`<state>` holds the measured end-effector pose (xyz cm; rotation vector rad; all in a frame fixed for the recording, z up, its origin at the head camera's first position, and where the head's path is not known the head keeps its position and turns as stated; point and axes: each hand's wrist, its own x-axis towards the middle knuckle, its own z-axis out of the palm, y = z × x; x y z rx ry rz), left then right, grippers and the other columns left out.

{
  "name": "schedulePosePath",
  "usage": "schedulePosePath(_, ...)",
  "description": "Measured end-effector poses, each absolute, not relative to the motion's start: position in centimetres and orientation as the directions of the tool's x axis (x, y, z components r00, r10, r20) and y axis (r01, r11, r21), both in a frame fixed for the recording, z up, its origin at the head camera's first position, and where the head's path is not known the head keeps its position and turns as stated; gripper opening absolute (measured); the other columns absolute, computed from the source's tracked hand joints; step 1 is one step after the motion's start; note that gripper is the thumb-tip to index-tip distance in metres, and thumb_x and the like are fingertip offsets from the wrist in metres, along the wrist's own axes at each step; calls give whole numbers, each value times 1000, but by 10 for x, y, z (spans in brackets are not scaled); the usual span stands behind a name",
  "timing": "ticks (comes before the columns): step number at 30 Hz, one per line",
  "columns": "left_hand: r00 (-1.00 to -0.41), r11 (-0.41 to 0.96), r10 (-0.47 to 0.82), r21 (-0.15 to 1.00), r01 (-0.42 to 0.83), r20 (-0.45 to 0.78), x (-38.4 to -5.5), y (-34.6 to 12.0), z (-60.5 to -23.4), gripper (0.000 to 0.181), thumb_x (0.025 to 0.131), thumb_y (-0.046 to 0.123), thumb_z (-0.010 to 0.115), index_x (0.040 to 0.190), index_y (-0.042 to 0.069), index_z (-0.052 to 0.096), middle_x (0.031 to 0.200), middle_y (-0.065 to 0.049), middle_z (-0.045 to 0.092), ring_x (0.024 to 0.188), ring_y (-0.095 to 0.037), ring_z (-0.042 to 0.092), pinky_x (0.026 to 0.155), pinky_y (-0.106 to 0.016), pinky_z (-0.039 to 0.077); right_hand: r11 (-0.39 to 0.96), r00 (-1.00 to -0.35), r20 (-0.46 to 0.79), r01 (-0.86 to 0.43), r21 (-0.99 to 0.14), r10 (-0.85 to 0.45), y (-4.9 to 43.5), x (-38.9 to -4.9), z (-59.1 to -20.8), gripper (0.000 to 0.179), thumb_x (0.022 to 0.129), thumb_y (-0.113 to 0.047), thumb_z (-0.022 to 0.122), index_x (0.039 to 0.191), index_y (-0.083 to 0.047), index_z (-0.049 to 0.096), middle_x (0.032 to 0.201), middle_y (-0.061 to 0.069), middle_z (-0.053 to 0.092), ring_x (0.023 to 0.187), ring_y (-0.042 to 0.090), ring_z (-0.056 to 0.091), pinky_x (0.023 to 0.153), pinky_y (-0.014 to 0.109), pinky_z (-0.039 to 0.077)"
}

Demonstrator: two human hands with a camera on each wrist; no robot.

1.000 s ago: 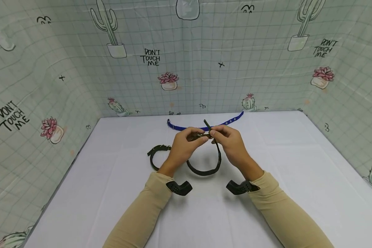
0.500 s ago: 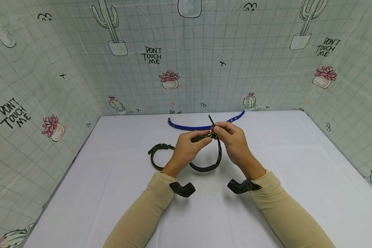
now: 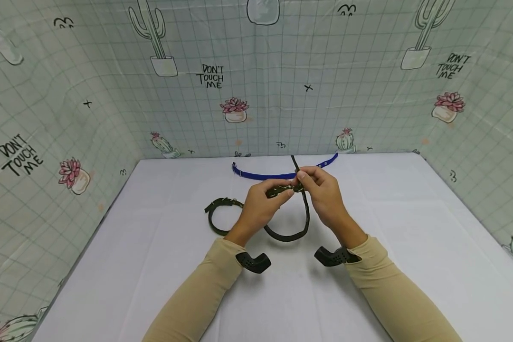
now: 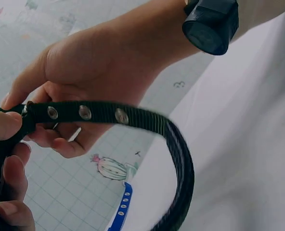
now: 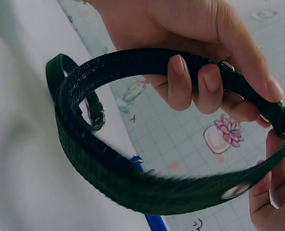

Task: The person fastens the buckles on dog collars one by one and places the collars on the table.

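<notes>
A dark green webbing pet collar [image 3: 285, 237] hangs in a loop between both hands above the table. My left hand [image 3: 257, 204] grips its buckle end, thumb on top, fingers beneath. With thumb and fingertips my right hand [image 3: 326, 195] pinches the strap's free end [image 3: 295, 162], which sticks up past the buckle [image 3: 298, 188]. Metal eyelets [image 4: 85, 112] line the strap in the left wrist view, where the strap passes at the buckle. In the right wrist view, the loop [image 5: 118, 185] bows out below the left hand's curled fingers [image 5: 179, 84].
A second green collar [image 3: 211, 221], closed in a ring, lies on the white table [image 3: 162, 266] left of the left hand, which partly hides it. Behind the hands a blue collar [image 3: 258, 176] with eyelets lies stretched out. Cactus-print cloth [image 3: 265, 123] walls the table's back and sides.
The strap's free end now stands up longer beyond the buckle, and the right hand has shifted slightly up and right. The left hand has followed slightly right, still gripping the buckle end.
</notes>
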<state>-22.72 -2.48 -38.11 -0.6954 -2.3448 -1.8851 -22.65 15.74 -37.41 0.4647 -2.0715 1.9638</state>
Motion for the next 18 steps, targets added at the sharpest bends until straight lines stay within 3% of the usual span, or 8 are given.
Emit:
schedulePosePath(9,-898,50,259,924,379,355,-227,-25,-381,30,96,30,71,118,10,73,105,0,71,74,-19,59,65,-28,51,49,-901,434,-434,-899,-30,157,-227,-374,29,103,-17,59,121,6,60,88,9,67,85,17,66,81,27,55)
schedulePosePath(14,-902,9,251,931,365,352,-227,-26,-382,29,96,30,71,118,10,73,101,-2,71,70,-15,54,62,-26,46,83,-871,491,-490,-868,0,157,-224,-374,23,101,-10,61,111,11,65,86,10,66,82,16,65,78,25,54)
schedulePosePath(18,-901,-35,262,937,348,344,-227,-27,-381,31,96,29,70,120,9,72,104,-3,72,73,-16,52,62,-25,43,26,-849,528,-527,-849,24,157,-223,-373,17,99,-2,61,107,13,65,84,8,64,79,17,62,75,26,53)
